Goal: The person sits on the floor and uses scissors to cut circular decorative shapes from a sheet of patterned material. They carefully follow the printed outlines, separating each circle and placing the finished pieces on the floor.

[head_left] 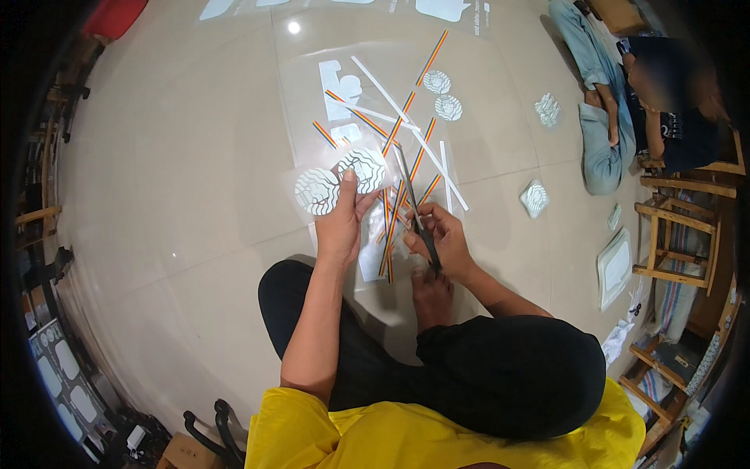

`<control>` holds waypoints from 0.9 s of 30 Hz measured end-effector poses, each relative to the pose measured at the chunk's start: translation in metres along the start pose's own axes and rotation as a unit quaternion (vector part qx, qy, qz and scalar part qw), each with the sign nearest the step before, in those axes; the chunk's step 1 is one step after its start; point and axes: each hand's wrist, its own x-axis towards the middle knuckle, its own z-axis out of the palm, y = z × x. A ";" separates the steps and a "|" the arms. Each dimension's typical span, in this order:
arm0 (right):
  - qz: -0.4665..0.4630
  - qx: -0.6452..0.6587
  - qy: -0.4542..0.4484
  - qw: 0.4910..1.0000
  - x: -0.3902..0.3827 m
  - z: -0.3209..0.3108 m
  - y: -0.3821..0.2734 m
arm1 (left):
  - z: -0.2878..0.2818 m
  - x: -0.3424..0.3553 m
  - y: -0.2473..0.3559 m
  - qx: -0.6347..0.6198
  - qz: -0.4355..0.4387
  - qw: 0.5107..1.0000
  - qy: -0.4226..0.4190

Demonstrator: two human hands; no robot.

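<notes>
My left hand pinches a piece of clear film bearing two round white stickers with dark wavy lines, thumb on top. In my right hand is a pair of scissors, its long blades pointing away from me, just right of the film. I cannot tell whether the blades touch it. Beneath both hands lie rainbow-striped strips and narrow white strips, crossing one another on a clear sheet with white cut shapes. Two more round patterned stickers lie beyond, to the right.
My bare foot is close below the scissors. Stacks of patterned pieces and white sheets rest on the tiled floor at right. Another person's legs are at the far right, near wooden stools. A red object stands far left.
</notes>
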 end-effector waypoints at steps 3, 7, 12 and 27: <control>0.030 0.041 -0.036 0.998 -0.010 0.003 0.002 | 0.004 -0.003 0.002 -0.013 0.006 1.000 0.002; 0.056 0.046 -0.043 0.996 -0.010 0.008 -0.005 | 0.006 -0.005 0.004 -0.014 0.010 1.000 0.001; 0.041 0.040 -0.034 0.998 -0.008 0.009 -0.004 | 0.002 -0.003 0.003 -0.047 0.000 0.999 0.015; 0.038 0.024 -0.016 0.999 -0.007 0.008 -0.004 | 0.009 -0.010 0.004 -0.017 -0.002 1.000 -0.014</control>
